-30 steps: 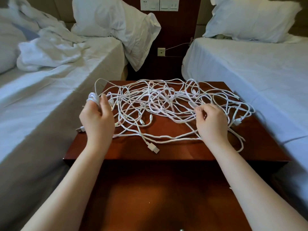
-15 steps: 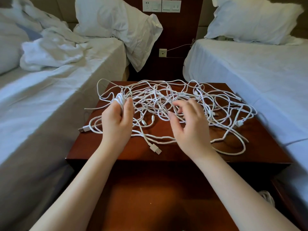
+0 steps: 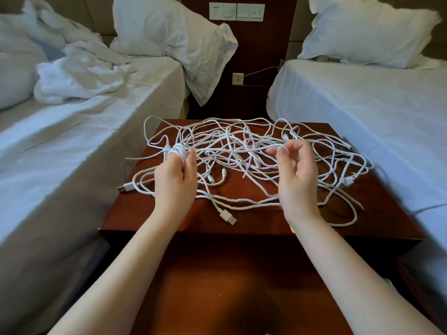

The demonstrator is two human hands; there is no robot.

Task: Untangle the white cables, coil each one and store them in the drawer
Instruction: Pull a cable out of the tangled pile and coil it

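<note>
White cables [image 3: 242, 151] lie in one loose snarl, possibly five, plugs [image 3: 228, 217] showing.

Left hand [image 3: 176, 176] grips a small coil [image 3: 177, 151]; right hand [image 3: 296, 170] pinches a strand above tangled white cables [image 3: 242, 153].

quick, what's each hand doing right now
left hand: grips a small cable coil
right hand: pinches a single cable strand between thumb and forefinger

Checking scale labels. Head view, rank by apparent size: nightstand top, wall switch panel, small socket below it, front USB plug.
1. nightstand top
2. wall switch panel
3. small socket and front USB plug look alike; plug nearer, unranked.
</note>
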